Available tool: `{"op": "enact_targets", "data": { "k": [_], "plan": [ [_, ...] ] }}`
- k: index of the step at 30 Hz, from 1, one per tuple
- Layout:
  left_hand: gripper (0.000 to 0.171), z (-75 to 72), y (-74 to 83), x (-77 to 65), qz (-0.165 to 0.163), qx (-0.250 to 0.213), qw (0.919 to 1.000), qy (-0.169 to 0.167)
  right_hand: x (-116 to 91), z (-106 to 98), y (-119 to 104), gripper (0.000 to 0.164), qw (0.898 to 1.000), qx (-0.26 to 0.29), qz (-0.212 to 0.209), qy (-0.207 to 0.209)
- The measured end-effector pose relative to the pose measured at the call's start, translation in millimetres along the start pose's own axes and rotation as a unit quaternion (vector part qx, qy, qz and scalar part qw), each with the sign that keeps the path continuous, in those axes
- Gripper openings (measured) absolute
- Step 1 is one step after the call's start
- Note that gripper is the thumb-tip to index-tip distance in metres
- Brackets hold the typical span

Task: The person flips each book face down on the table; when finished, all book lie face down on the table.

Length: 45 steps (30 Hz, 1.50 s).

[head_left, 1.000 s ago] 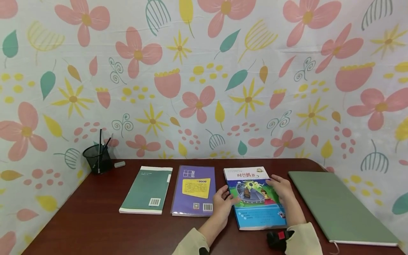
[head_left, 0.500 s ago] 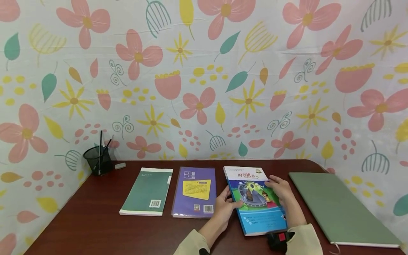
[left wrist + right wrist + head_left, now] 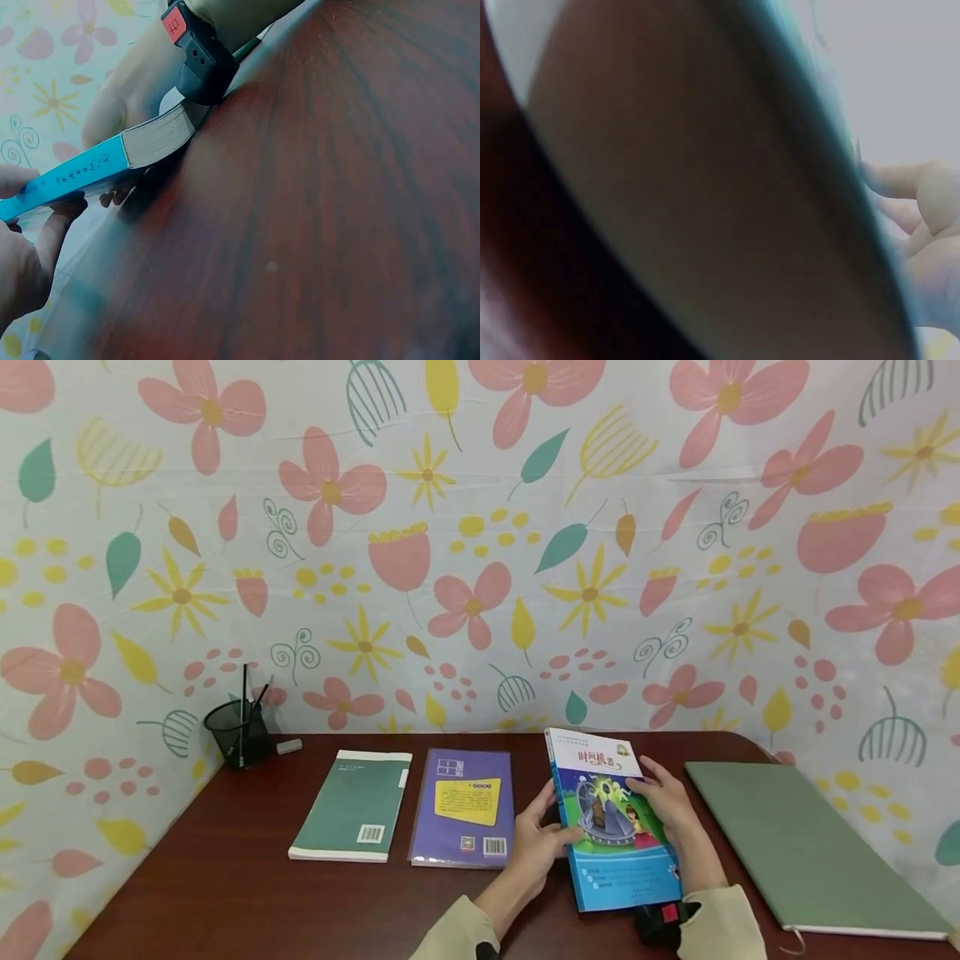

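Both hands hold a paperback book with a blue, green and white illustrated cover, tilted with its top edge raised. My left hand grips the left, spine side, thumb on the cover and fingers behind. In the left wrist view the blue spine passes between that thumb and the fingers. My right hand holds the right edge, its thumb on the cover; in the left wrist view some of its fingertips show beneath the book. Blurred page edges fill much of the right wrist view.
A purple book and a green book lie left of the hands on the dark wooden table. To the right lies a large green hardcover. A mesh pen holder and a white eraser stand back left.
The illustrated book has turned slightly, its top edge rising off the table and tilting up toward the wall. My left hand has moved slightly right and up with it.
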<state>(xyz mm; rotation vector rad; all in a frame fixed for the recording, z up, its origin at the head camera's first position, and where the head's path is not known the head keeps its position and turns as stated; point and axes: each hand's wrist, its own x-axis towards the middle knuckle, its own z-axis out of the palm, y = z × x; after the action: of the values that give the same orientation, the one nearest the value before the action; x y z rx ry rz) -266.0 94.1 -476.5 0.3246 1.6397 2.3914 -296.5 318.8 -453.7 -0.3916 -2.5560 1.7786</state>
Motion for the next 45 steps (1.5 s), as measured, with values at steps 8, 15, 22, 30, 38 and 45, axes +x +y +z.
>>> {"op": "enact_targets", "data": {
  "k": [8,15,22,30,38,45],
  "plan": [
    [0.074,-1.8,12.7,1.5,0.04,0.025,0.9987,0.021,0.4,11.1,-15.9,0.062,1.0,0.004,-0.029,0.005],
    [0.071,2.1,30.9,4.4,0.087,0.025,0.9949,0.045,-0.1,15.1,-34.8,0.062,0.999,0.013,-0.043,0.021],
    [0.062,17.9,50.5,7.3,0.104,-0.008,0.9902,0.093,2.7,24.2,-41.5,0.072,0.996,0.075,-0.039,0.017],
    [0.056,45.1,59.8,1.6,0.104,-0.035,0.9868,0.119,-7.5,23.4,-30.0,0.075,0.993,0.111,-0.026,-0.018],
    [0.055,46.0,65.1,4.5,0.125,-0.046,0.9835,0.122,-13.6,35.6,-50.9,0.076,0.998,0.017,-0.063,-0.008],
    [0.064,45.3,70.9,0.8,0.143,-0.055,0.9832,0.098,-28.1,38.7,-71.1,0.065,0.99,0.016,-0.14,-0.008]
  ]
}}
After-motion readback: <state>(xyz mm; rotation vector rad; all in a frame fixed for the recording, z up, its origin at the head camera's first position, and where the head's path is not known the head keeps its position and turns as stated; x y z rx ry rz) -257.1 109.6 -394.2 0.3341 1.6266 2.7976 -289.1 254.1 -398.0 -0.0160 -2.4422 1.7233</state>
